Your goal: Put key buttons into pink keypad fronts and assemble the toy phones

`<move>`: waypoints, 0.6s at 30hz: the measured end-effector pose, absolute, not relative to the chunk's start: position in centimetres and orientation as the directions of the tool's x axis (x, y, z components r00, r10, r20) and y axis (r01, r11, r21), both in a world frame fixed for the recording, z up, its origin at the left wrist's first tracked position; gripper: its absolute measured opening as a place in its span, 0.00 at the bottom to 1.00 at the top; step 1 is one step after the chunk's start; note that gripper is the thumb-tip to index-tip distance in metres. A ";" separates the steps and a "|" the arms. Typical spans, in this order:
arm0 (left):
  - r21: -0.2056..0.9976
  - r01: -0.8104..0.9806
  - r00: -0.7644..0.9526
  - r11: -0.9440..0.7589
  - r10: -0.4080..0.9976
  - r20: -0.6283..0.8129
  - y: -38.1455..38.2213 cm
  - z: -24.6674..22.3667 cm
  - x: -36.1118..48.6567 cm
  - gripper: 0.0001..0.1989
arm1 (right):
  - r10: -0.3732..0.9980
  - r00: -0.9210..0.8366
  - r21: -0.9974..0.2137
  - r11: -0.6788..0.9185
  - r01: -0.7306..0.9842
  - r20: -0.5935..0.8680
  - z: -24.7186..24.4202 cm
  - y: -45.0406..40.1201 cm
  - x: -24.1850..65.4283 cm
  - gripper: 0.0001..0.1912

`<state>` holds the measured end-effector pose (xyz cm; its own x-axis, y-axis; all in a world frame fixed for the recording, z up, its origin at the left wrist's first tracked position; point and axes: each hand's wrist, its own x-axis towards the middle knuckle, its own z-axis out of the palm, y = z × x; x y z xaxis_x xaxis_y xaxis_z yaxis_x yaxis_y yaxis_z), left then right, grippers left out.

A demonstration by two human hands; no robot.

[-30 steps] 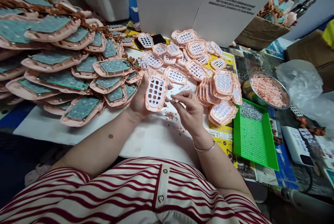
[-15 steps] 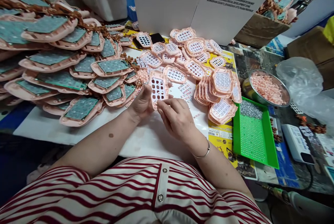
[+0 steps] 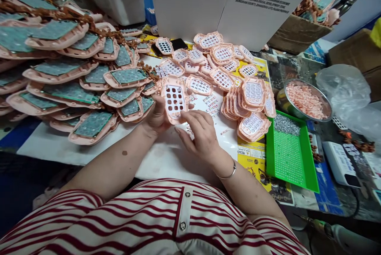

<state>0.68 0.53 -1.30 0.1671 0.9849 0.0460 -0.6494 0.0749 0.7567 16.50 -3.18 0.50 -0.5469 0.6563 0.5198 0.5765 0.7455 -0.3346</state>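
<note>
A pink plastic shell (image 3: 174,97) with a white grid of openings is held upright, its face toward me. My left hand (image 3: 158,117) grips it along its left side, with fingertips showing behind its right edge. My right hand (image 3: 200,134) touches the shell's lower right corner with its fingers; the thumb is apart below them. Whether a small part sits between those fingers is hidden. Small printed pieces (image 3: 212,106) lie on the white sheet to the right of the shell. More pink shells (image 3: 223,53) are heaped behind it.
Shells with green boards (image 3: 93,126) are piled at the left. A stack of shells (image 3: 253,93), a green tray (image 3: 290,154) and a metal bowl (image 3: 306,100) of pink pieces stand at the right. A white carton (image 3: 205,5) rises at the back.
The shell has shifted slightly left and turned more squarely toward me. My right fingers have spread, with the thumb now farther from the others.
</note>
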 end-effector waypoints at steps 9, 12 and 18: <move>0.803 -0.596 0.133 0.024 0.989 0.070 0.7 -1.8 0.9 0.44 | 0.650 -0.580 -0.279 0.748 0.603 0.491 0.0 -2.6 16.4 0.17; 0.774 -0.632 0.129 0.035 0.990 0.061 0.7 -2.1 0.8 0.40 | 0.610 -0.605 -0.238 0.777 0.582 0.512 -0.4 -2.9 16.2 0.21; 0.723 -0.687 0.129 0.071 0.991 0.026 0.6 -1.5 0.7 0.38 | 0.595 -0.628 -0.317 0.802 0.506 0.501 0.4 -2.5 16.4 0.23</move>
<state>0.74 0.55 -1.51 0.1291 0.9913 0.0257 -0.6870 0.0707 0.7232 16.38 -2.51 0.35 -0.6283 0.5948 0.5014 0.5063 0.8020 -0.3170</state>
